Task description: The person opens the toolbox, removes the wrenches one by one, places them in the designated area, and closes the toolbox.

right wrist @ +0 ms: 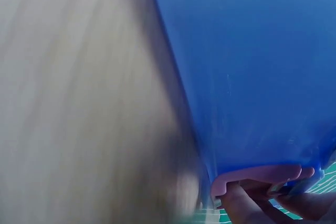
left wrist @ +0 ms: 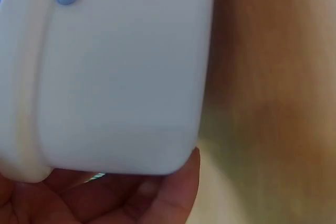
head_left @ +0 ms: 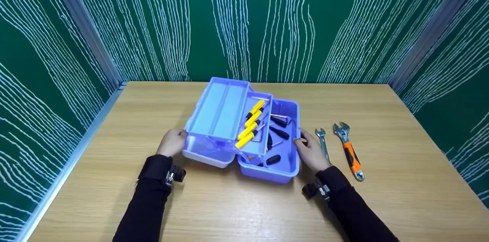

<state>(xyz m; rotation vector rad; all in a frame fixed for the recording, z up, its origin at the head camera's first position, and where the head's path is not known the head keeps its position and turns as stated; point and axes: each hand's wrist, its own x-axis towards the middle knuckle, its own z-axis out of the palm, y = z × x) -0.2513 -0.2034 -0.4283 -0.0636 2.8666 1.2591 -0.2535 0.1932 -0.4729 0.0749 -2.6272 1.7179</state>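
Note:
An open toolbox [head_left: 267, 177], purple-blue with a whitish lid [head_left: 208, 160] folded out to the left, stands mid-table. My left hand [head_left: 172, 142] grips the lid's outer end; in the left wrist view its curled fingers [left wrist: 176, 195] show under the pale lid wall. On the opposite side, my right hand [head_left: 312, 152] holds the base's right wall, thumb at the rim. Beside a pink latch [right wrist: 262, 173], the right wrist view shows its fingers [right wrist: 241, 203]. One raised tray [head_left: 217, 108] is bare; another holds several yellow-handled screwdrivers [head_left: 246, 141]. Black-handled tools [head_left: 279, 132] lie in the base.
Right of the toolbox lie a small open-end wrench [head_left: 321, 139] and an adjustable wrench [head_left: 349, 152] with an orange handle. The wooden table [head_left: 244, 215] is bounded at the back and sides by green panels [head_left: 198, 24] with white wavy lines.

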